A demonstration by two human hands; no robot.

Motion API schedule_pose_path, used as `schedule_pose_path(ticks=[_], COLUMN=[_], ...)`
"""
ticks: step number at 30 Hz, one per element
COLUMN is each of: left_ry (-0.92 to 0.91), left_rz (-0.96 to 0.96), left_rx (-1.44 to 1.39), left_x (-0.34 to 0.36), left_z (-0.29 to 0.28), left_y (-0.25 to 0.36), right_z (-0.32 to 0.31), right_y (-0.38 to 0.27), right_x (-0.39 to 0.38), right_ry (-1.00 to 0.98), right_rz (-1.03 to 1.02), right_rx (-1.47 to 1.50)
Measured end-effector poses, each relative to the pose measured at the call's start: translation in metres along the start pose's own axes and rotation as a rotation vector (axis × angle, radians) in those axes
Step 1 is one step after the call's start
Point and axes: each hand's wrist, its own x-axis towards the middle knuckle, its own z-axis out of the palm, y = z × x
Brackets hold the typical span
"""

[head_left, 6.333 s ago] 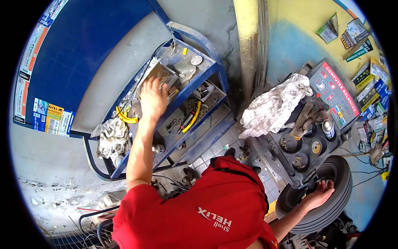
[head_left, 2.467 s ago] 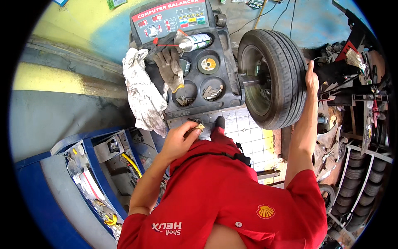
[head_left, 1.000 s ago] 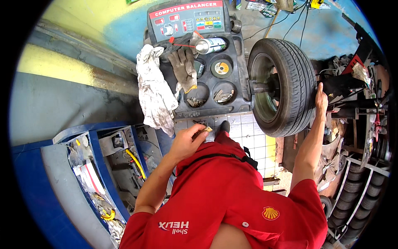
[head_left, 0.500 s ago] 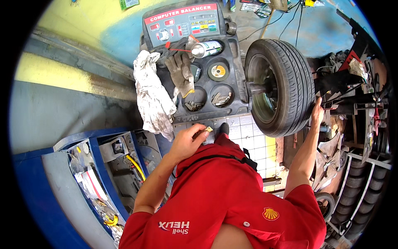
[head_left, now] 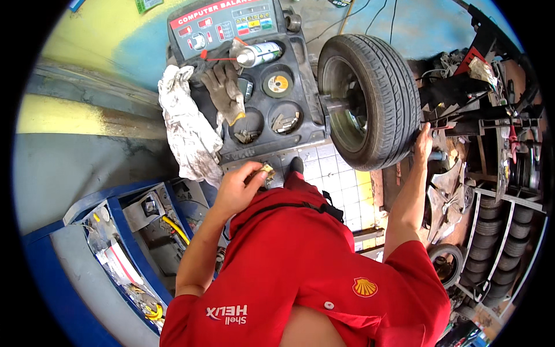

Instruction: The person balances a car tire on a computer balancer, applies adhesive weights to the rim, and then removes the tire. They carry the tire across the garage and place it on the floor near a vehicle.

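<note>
Pinching a small piece [head_left: 267, 170] between closed fingers of the left hand [head_left: 237, 188], well apart from the upright wheel [head_left: 378, 104] ahead to the right. Touching the wheel with the nearer right hand [head_left: 424, 143]; cannot tell how open. Along the axle [head_left: 334, 103], leftward: the machine [head_left: 272, 142].

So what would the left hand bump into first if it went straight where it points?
The left hand would probably meet the black tray at its front edge; depth is unclear.

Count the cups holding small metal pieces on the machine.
2: one cup where the glove ends, the other cup to its right, nearer the tire. The glove and spray can may hide more.
</note>
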Motion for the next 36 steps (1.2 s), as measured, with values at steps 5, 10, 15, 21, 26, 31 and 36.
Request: schedule_pose_path(ticks=[5,10,15,21,26,31,36], left_ry=[-0.002,-0.005,0.015,0.031,0.054,0.071,0.096], left_rz=[0.021,0.002,0.007,0.012,0.032,0.067,0.113], left_rx=[0.012,0.009,0.026,0.065,0.047,0.060,0.072], left_x=[-0.001,-0.003,-0.009,-0.017,-0.022,-0.022,-0.016], left_z=[0.002,0.002,0.001,0.000,0.000,-0.001,-0.002], left_y=[0.002,0.005,0.009,0.007,0.002,0.001,-0.002], right_z=[-0.004,-0.005,-0.002,-0.005,-0.004,-0.005,-0.001], right_y=[-0.010,-0.008,-0.018,-0.029,-0.043,-0.033,-0.049], right_x=[-0.014,-0.003,-0.006,-0.009,-0.016,0.008,0.011], right_ry=[-0.016,-0.004,0.022,0.040,0.019,-0.023,-0.015], right_rz=[-0.015,-0.006,-0.090,-0.133,-0.089,-0.084,-0.026], right_rx=[0.020,-0.016,-0.023,-0.058,-0.066,-0.086,-0.127])
